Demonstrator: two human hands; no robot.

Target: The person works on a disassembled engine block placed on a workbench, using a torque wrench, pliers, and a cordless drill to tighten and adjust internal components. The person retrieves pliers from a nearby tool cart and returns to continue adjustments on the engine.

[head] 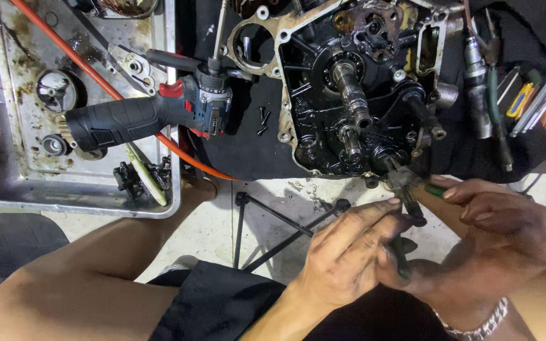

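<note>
At the bottom of the frame, right of centre, the left hand (349, 249) and the right hand (488, 240) meet, both smeared with dark grease. Together they are wrapped around the handles of a pair of pliers (404, 189): the left hand's fingers curl about the lower dark handle, and the right hand's fingers fold over the green-sleeved handle from the right side. A beaded bracelet (475, 325) shows at the right wrist. The pliers' nose points up the frame and touches the lower edge of the black, oily engine case (349, 95), near a short shaft; whether the tips pinch anything there I cannot tell. Left of the hands, a thin black folding stand (273, 218) lies on the pale floor. Further up, left of centre, a cordless drill (153, 113) with a grey and red body rests across the rim of a greasy metal tray (7, 183), with an orange hose (96, 76) running beneath it.
</note>
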